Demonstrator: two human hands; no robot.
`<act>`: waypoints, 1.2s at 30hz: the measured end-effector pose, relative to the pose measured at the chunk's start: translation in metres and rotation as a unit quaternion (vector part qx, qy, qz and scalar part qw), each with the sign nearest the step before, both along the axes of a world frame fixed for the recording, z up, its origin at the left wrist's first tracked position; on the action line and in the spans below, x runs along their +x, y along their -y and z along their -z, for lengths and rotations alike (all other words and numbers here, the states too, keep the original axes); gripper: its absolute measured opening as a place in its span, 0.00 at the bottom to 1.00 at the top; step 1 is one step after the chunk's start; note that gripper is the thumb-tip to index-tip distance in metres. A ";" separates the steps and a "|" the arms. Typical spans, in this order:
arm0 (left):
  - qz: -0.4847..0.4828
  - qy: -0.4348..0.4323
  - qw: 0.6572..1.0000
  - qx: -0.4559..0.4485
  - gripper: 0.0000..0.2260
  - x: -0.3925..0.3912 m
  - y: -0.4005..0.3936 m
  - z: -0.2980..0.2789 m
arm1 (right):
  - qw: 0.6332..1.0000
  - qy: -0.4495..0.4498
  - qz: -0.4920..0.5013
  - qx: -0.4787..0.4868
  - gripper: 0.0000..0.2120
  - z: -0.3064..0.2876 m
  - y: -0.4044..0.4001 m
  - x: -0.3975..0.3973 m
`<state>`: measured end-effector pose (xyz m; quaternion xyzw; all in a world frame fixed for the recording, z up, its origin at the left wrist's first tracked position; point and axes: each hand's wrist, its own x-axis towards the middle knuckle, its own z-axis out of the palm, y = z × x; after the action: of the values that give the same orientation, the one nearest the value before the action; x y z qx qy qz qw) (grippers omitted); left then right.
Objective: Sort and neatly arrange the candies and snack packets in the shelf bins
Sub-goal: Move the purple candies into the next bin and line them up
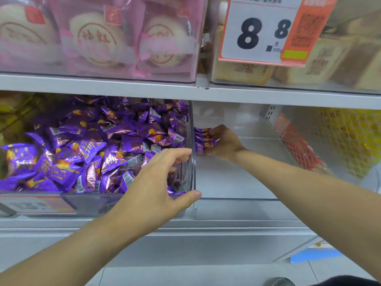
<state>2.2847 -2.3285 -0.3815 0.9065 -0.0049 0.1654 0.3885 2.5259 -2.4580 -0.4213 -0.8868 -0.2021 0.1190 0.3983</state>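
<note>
On the lower shelf, a clear bin [192,141] stands heaped with purple candy packets [86,153], and beside it on the right is a second clear bin [237,200] with bare floor showing. Left hand [160,182] grips the near right corner of the full bin: thumb hooked on the outside of the front wall, fingers curled over the side wall and dipping toward the heap. Right hand [223,142] reaches into the second bin and pinches a small stack of purple packets [203,140], fingers closed on them, pressed close to the shared wall. Judgement: stack is being set upright in a row against that wall. Risks: slippery foil packets could fan out or topple when the pinch loosens, since nothing props the stack on its right; the left hand's pull on the corner could shift the full bin and spill loose packets over its rim. Upper shelf holds pink pastry packs [99,38] and a price tag [259,34].
</note>
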 end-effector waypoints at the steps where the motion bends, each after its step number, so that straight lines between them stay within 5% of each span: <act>1: 0.000 0.001 1.000 -0.001 0.32 0.000 0.000 0.000 | 1.000 -0.016 0.009 0.018 0.23 0.003 -0.001 0.000; 17: 0.008 -0.003 1.000 0.001 0.32 0.000 -0.001 0.002 | 0.993 -0.049 0.055 0.088 0.25 0.011 -0.002 -0.002; 36: 0.022 0.009 1.000 0.005 0.29 -0.001 -0.003 0.000 | 0.996 0.038 0.076 -0.024 0.24 0.003 0.001 -0.010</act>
<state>2.2838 -2.3254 -0.3818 0.9067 -0.0288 0.1647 0.3872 2.5157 -2.4587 -0.4239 -0.9128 -0.1466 0.0593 0.3765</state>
